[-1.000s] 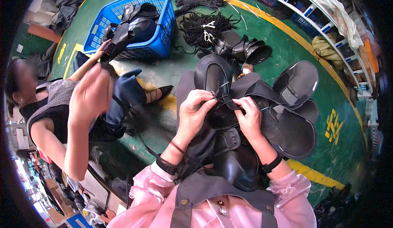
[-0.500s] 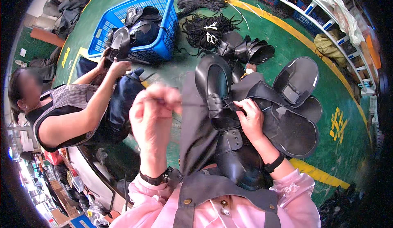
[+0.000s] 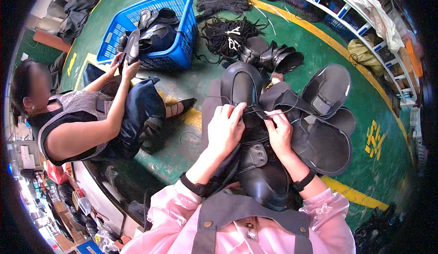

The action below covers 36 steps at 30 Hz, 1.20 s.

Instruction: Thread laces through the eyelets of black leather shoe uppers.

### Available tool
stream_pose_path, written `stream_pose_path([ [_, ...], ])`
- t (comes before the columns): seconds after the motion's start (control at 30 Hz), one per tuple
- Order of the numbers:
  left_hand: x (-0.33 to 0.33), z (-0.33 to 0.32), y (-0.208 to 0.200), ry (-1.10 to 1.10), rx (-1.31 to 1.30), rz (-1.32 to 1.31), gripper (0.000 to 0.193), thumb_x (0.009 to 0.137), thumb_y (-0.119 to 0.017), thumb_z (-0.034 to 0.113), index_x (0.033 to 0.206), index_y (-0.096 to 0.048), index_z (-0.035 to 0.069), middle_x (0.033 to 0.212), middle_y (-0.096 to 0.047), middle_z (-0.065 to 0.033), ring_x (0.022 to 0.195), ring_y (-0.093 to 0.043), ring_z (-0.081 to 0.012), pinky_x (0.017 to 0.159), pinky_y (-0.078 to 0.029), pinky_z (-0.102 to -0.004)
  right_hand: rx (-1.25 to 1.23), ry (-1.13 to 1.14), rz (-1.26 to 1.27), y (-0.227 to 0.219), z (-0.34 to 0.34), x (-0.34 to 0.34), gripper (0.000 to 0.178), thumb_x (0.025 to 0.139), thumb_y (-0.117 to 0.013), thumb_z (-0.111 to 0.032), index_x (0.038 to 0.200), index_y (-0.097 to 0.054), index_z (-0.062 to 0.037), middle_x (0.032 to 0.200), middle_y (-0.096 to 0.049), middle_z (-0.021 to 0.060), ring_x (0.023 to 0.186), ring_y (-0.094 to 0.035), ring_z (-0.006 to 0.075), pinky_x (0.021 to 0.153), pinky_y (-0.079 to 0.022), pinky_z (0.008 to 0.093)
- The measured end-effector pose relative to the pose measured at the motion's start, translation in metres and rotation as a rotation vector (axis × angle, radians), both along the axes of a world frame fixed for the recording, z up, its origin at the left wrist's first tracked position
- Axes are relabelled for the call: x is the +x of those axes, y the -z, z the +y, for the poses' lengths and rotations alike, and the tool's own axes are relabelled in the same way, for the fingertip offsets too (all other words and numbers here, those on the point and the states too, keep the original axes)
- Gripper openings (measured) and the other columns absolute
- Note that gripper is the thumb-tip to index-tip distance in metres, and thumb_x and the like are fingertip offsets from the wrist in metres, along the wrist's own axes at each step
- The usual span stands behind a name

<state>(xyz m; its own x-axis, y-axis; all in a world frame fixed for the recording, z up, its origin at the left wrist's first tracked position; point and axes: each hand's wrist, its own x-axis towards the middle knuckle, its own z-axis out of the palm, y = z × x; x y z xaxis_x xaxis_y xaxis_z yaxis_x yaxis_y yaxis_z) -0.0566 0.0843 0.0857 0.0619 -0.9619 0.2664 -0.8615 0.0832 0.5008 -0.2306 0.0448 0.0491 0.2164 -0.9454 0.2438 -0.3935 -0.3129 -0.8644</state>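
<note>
A black lace-up shoe (image 3: pixel 242 84) lies across my lap, its toe pointing away from me. At its lacing flaps my left hand (image 3: pixel 226 128) is closed in a pinch on a thin black shoelace; the fingers partly cover the eyelets. Opposite it, my right hand (image 3: pixel 279 130) pinches the shoe's flap edge, where dark lace loops stick out. Both hands are close together. Below them, nearer my body, rests another black shoe (image 3: pixel 262 181) with several eyelets showing and no lace in that flap.
Black shoes (image 3: pixel 326 92) stack up right of my lap. Ahead on the green floor lie a bundle of black laces (image 3: pixel 223 37) and black shoe pieces (image 3: pixel 285 57). At left, a person (image 3: pixel 86 121) holds a shoe beside a blue basket (image 3: pixel 182 53). A white rack (image 3: pixel 342 12) stands far right.
My left hand has come down and right, from raised with a lace stretched out to the shoe's flaps. My right hand stays nearly in place. The person at left has turned the shoe they hold.
</note>
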Motion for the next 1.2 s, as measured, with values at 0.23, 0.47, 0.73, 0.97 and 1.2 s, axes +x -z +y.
stream_pose_path([
  [0.23,0.001,0.003,-0.008,0.102,-0.104,-0.086,0.025,0.066,-0.064,0.004,0.089,-0.066,0.014,0.093,-0.054,-0.0081,0.09,-0.053,-0.0265,0.076,-0.044,-0.0384,0.035,0.02,-0.027,-0.002,0.0,0.001,0.019,0.081,-0.06,-0.002,0.099,-0.065,-0.0009,0.093,-0.062,0.0131,0.087,-0.062,0.0287,0.078,-0.048,0.0344],
  [0.47,0.02,0.018,-0.043,0.327,0.326,0.368,0.017,0.075,-0.072,0.019,0.075,-0.06,0.006,0.109,-0.05,-0.012,0.105,-0.047,-0.0259,0.092,-0.036,-0.0364,-0.003,-0.018,0.049,0.0,0.0,0.002,0.02,0.079,-0.061,-0.002,0.099,-0.066,-0.0032,0.092,-0.062,0.011,0.088,-0.061,0.0299,0.079,-0.048,0.0355],
  [0.73,0.067,0.062,-0.145,0.605,0.61,0.838,0.025,0.087,-0.063,0.01,0.108,-0.066,-0.004,0.083,-0.059,-0.0093,0.075,-0.058,-0.0209,0.07,-0.046,-0.0304,-0.014,-0.037,0.03,-0.01,0.004,0.003,0.026,0.073,-0.06,0.005,0.095,-0.066,-0.0059,0.086,-0.061,0.0113,0.082,-0.06,0.0299,0.073,-0.048,0.0362],
  [0.97,0.041,0.04,-0.107,0.269,0.057,0.19,0.011,0.078,-0.066,0.007,0.088,-0.069,0.006,0.074,-0.065,-0.0079,0.061,-0.059,-0.0215,0.058,-0.047,-0.0316,-0.01,-0.005,0.005,0.001,0.007,0.002,0.021,0.077,-0.062,0.0,0.098,-0.065,-0.0031,0.085,-0.059,0.0123,0.08,-0.059,0.0308,0.072,-0.047,0.0353],
  [1.2,0.006,0.066,-0.086,0.944,0.585,0.755,0.013,0.087,-0.054,0.017,0.079,-0.055,0.007,0.065,-0.049,-0.0103,0.057,-0.052,-0.03,0.051,-0.042,-0.038,-0.021,-0.015,0.065,0.004,0.005,0.001,0.018,0.077,-0.063,-0.001,0.095,-0.065,-0.0029,0.087,-0.061,0.012,0.081,-0.06,0.031,0.071,-0.048,0.0362],
])
